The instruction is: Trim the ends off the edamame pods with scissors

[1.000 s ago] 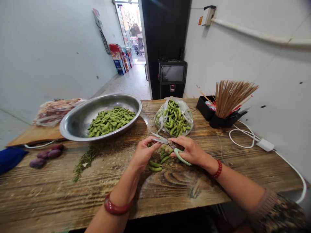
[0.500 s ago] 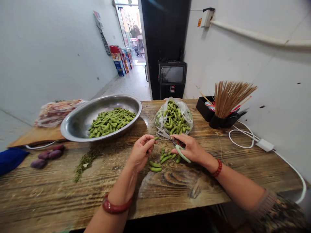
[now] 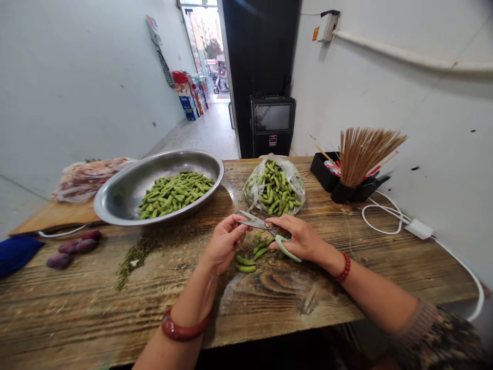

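My left hand [image 3: 224, 243] is closed in a pinch on an edamame pod, mostly hidden now by the fingers and blades. My right hand [image 3: 299, 238] grips scissors with pale green handles [image 3: 287, 248]; their parted blades reach the left fingertips. Several loose edamame pods [image 3: 245, 265] lie on the wooden table [image 3: 277, 308] below the hands. Just beyond the scissors sits a clear plastic bag [image 3: 251, 188] full of pods. To the left, a wide steel basin [image 3: 119, 191] holds a heap of edamame [image 3: 175, 192].
Trimmed green scraps [image 3: 134, 259] and several purple, potato-like tubers [image 3: 73, 247] lie at left. Behind them, bagged meat [image 3: 90, 177] rests on a cutting board [image 3: 50, 218]. At right stand a black holder [image 3: 342, 192] of wooden skewers [image 3: 364, 154] and a white power cable [image 3: 460, 259].
The scissors have moved left, bringing their blades from beside the pod to my left fingertips. My left hand has stayed nearly in place.
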The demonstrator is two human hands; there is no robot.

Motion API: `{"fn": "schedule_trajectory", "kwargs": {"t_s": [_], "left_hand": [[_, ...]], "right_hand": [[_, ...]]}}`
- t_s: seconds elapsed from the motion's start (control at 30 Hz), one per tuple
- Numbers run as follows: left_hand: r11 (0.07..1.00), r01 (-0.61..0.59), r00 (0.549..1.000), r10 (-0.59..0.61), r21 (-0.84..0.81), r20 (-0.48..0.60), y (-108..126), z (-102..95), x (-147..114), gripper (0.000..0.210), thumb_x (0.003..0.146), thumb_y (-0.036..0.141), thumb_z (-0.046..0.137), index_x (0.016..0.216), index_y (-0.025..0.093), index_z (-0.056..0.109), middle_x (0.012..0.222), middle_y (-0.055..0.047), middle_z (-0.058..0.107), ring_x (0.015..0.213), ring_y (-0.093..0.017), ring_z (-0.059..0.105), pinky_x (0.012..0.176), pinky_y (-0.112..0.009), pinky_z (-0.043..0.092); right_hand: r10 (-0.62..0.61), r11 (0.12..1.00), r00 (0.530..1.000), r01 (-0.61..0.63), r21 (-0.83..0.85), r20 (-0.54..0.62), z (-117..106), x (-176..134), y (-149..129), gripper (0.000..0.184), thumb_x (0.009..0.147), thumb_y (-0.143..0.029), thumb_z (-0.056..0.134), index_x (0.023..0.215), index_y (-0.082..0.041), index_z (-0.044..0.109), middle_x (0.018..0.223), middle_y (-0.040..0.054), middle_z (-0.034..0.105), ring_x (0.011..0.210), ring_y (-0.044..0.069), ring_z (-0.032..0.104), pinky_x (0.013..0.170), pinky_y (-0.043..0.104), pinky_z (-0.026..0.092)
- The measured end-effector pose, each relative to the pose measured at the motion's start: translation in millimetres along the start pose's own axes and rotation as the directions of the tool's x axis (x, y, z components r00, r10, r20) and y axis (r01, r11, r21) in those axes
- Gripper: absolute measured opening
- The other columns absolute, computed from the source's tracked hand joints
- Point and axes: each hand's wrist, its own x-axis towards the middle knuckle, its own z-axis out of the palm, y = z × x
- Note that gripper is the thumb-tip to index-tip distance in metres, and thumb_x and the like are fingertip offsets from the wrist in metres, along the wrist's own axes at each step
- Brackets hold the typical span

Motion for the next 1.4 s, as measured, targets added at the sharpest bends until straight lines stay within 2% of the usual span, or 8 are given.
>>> {"fn": "schedule_trajectory", "kwargs": {"t_s": [0.6, 0.8, 0.97, 1.1, 1.17, 1.27, 1.33, 1.4], "left_hand": [[1.0, 0.001, 1.0, -0.001, -0.024, 0.015, 2, 0.4, -1, 0.022, 0.067, 0.025, 0.076, 0.078, 0.015, 0.06, 0.062, 0.002, 0.058, 0.045, -0.003, 0.035, 0.042, -0.015, 0.022], [1.0, 0.007, 1.0, -0.006, -0.025, 0.012, 1, -1.7, -1, 0.023, 0.07, 0.027, 0.075, 0.083, 0.014, 0.061, 0.06, 0.004, 0.054, 0.045, -0.002, 0.034, 0.042, -0.015, 0.022], [0.992, 0.018, 1.0, -0.02, -0.127, -0.017, 4, -1.8, 0, 0.021, 0.071, 0.026, 0.072, 0.077, 0.015, 0.056, 0.055, 0.007, 0.041, 0.043, -0.003, 0.031, 0.04, -0.014, 0.021], [0.96, 0.063, 0.997, -0.075, -0.273, -0.032, 10, -4.3, 3, 0.023, 0.074, 0.028, 0.065, 0.067, 0.016, 0.046, 0.062, 0.005, 0.044, 0.046, -0.004, 0.035, 0.037, -0.014, 0.023], [0.953, 0.098, 0.994, -0.109, -0.286, -0.026, 12, -5.3, 3, 0.025, 0.074, 0.029, 0.064, 0.064, 0.017, 0.044, 0.064, 0.004, 0.045, 0.048, -0.005, 0.039, 0.038, -0.014, 0.026], [0.987, 0.096, 0.995, -0.1, -0.133, -0.025, 10, -4.8, 3, 0.019, 0.073, 0.029, 0.066, 0.071, 0.017, 0.052, 0.066, 0.003, 0.049, 0.048, -0.006, 0.041, 0.038, -0.016, 0.026], [0.995, 0.068, 0.998, -0.067, 0.077, -0.01, 6, -3.5, 3, 0.015, 0.075, 0.029, 0.065, 0.083, 0.017, 0.06, 0.063, 0.004, 0.049, 0.046, -0.006, 0.039, 0.039, -0.017, 0.024], [0.941, -0.016, 1.0, 0.008, 0.339, 0.026, 0, -2.1, 4, 0.015, 0.076, 0.028, 0.063, 0.085, 0.016, 0.066, 0.061, 0.003, 0.052, 0.049, -0.008, 0.043, 0.044, -0.018, 0.029]], "right_hand": [[-0.016, 0.999, 1.0, 0.015, 0.036, 0.015, 0, 1, 1, 0.053, 0.076, -0.041, 0.072, 0.123, -0.02, 0.057, 0.083, 0.0031, 0.059, 0.072, 0.015, 0.055, 0.067, 0.026, 0.045], [-0.035, 0.999, 0.999, 0.035, 0.018, -0.006, 2, 0, 2, 0.05, 0.077, -0.04, 0.071, 0.121, -0.021, 0.059, 0.085, 0.004, 0.063, 0.07, 0.014, 0.056, 0.066, 0.025, 0.045], [-0.018, 0.999, 0.997, 0.021, 0.045, -0.078, 3, 0, 5, 0.049, 0.078, -0.041, 0.07, 0.12, -0.019, 0.06, 0.092, 0.0068, 0.066, 0.075, 0.016, 0.059, 0.07, 0.028, 0.048], [0.003, 0.999, 0.99, 0.004, 0.048, -0.141, 1, 1, 9, 0.047, 0.079, -0.041, 0.068, 0.119, -0.018, 0.06, 0.09, 0.0071, 0.066, 0.076, 0.017, 0.06, 0.071, 0.03, 0.049], [0.005, 0.999, 0.991, 0.002, 0.052, -0.134, 1, 0, 10, 0.047, 0.079, -0.04, 0.069, 0.119, -0.017, 0.06, 0.092, 0.0077, 0.066, 0.077, 0.018, 0.06, 0.072, 0.029, 0.049], [0.007, 0.999, 0.994, -0.003, 0.039, -0.108, 1, 0, 9, 0.048, 0.079, -0.04, 0.069, 0.12, -0.017, 0.06, 0.093, 0.0079, 0.066, 0.078, 0.018, 0.061, 0.072, 0.029, 0.049], [0.008, 0.999, 0.995, -0.004, 0.034, -0.102, 1, 0, 8, 0.048, 0.079, -0.04, 0.069, 0.12, -0.018, 0.06, 0.093, 0.0077, 0.066, 0.079, 0.018, 0.061, 0.073, 0.029, 0.049], [0.009, 0.999, 0.995, -0.006, 0.032, -0.096, 0, 0, 8, 0.048, 0.078, -0.04, 0.07, 0.12, -0.018, 0.059, 0.093, 0.0076, 0.066, 0.078, 0.018, 0.06, 0.072, 0.029, 0.049]]}}
